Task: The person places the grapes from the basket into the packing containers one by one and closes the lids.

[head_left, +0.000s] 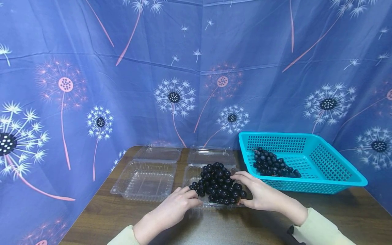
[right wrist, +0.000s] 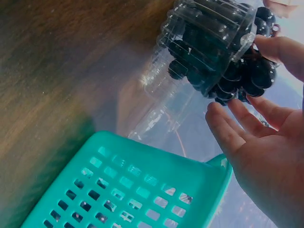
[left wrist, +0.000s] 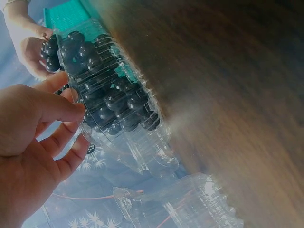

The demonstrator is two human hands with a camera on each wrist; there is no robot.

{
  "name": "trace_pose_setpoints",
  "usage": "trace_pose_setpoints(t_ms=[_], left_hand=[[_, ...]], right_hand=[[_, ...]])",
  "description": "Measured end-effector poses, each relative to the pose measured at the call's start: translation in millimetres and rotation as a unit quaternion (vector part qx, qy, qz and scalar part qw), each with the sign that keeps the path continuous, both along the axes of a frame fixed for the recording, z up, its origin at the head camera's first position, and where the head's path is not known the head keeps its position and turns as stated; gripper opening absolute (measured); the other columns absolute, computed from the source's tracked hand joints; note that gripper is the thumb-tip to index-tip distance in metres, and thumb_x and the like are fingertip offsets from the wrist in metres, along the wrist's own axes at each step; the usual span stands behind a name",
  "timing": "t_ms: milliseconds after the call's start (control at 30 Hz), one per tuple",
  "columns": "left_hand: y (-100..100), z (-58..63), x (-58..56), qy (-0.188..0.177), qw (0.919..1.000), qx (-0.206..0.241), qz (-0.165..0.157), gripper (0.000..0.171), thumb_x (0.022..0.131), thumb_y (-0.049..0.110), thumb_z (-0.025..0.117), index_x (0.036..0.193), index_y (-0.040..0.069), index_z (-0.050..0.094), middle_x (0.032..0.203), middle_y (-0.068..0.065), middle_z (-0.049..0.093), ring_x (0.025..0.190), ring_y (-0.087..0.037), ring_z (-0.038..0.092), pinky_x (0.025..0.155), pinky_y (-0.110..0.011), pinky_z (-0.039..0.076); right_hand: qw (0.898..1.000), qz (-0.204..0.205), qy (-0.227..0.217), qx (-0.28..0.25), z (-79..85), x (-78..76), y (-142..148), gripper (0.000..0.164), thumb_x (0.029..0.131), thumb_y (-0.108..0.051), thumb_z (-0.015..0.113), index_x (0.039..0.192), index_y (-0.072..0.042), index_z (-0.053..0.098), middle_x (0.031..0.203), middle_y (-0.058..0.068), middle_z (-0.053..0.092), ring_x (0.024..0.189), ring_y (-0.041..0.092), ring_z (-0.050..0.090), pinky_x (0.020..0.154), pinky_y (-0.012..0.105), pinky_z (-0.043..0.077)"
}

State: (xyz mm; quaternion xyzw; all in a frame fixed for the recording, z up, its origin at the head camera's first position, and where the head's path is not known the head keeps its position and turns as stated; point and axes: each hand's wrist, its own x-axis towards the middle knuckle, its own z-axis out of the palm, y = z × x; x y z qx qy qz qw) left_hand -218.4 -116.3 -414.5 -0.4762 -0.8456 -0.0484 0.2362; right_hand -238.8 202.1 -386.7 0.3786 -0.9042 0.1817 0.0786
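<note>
Gripping the black grapes (head_left: pixel 218 184) partly inside the clear box (head_left: pixel 192 173), the right hand (head_left: pixel 258 193) has something probably weighty and easily bruised, best cradled from both ends, though whether the left hand (head_left: pixel 177 206) pinches is unclear.

Basket (head_left: pixel 329 185), containers (head_left: pixel 144 183) on seemingly wooden table (head_left: pixel 101 217)

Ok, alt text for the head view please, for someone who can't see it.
A person's left hand and right hand flank a bunch of dark grapes in an open clear plastic container on a wooden table. A second open container sits to the left; a turquoise basket with more grapes stands to the right; a blue dandelion-print cloth hangs behind.
</note>
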Motion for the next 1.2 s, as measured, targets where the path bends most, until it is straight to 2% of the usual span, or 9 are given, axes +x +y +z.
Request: trace_pose_setpoints(t_ms=[300,633,967,1200], left_hand=[[0.1,1.7,0.7,-0.001,1.0000,-0.006,0.002,0.047,0.068,-0.007,0.067,0.103,0.025,0.070,0.094,0.013,0.058,0.085,-0.006,0.052,0.065,-0.020,0.041],[1.4,2.5,0.7,0.008,0.9999,-0.008,-0.004,0.046,0.067,-0.008,0.067,0.101,0.023,0.070,0.094,0.013,0.060,0.086,-0.006,0.052,0.067,-0.020,0.041],[0.9,3.5,0.5,0.003,0.9997,-0.022,0.008,0.048,0.067,-0.008,0.066,0.101,0.025,0.068,0.098,0.015,0.061,0.087,-0.007,0.053,0.069,-0.024,0.045],[1.5,3.1,-1.5,0.017,0.9994,-0.029,0.009,0.047,0.065,-0.006,0.068,0.101,0.024,0.069,0.099,0.014,0.062,0.086,-0.007,0.052,0.064,-0.019,0.037]], right_hand=[[0.999,0.011,0.022,-0.043,-0.3,3.3,7.6,0.048,0.069,-0.009,0.079,0.112,-0.012,0.058,0.109,-0.007,0.053,0.084,0.010,0.054,0.069,0.028,0.052],[0.995,0.035,0.059,-0.076,-12.1,-3.1,4.5,0.048,0.065,-0.005,0.081,0.107,-0.012,0.060,0.103,-0.006,0.057,0.078,0.010,0.056,0.066,0.023,0.051],[0.999,-0.021,0.005,-0.029,-6.4,-7.3,-6.8,0.038,0.069,-0.014,0.080,0.103,-0.015,0.062,0.096,-0.009,0.057,0.077,0.006,0.051,0.063,0.023,0.047],[0.998,-0.051,-0.007,-0.026,-7.1,-11.2,-15.0,0.038,0.065,-0.016,0.082,0.099,-0.010,0.064,0.091,-0.008,0.058,0.079,0.007,0.052,0.066,0.024,0.050]])
